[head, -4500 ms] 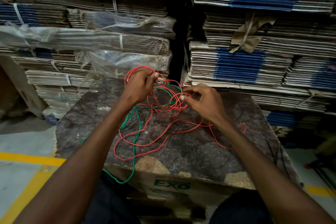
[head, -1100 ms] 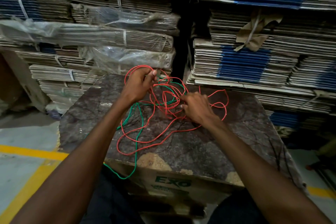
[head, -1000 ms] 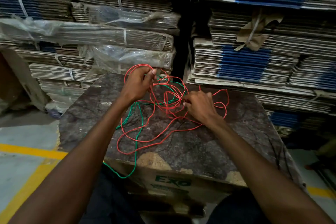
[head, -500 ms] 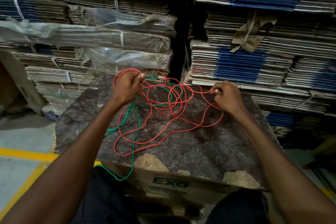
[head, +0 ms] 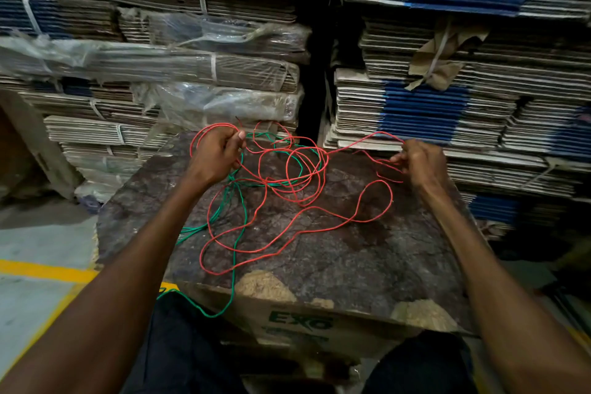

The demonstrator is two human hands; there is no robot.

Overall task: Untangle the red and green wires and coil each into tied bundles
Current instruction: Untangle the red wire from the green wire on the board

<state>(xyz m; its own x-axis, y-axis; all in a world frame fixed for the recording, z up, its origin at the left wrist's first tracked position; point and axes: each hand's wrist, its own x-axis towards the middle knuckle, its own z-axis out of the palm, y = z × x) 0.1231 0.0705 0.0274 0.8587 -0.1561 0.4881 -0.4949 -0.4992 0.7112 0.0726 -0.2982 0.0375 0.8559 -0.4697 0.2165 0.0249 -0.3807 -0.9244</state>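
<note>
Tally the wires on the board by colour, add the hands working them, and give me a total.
Red wire: 1, as far as the tangle shows
Green wire: 1, as far as the tangle shows
Hands: 2, the left hand and the right hand, each gripping red wire
Total: 4
</note>
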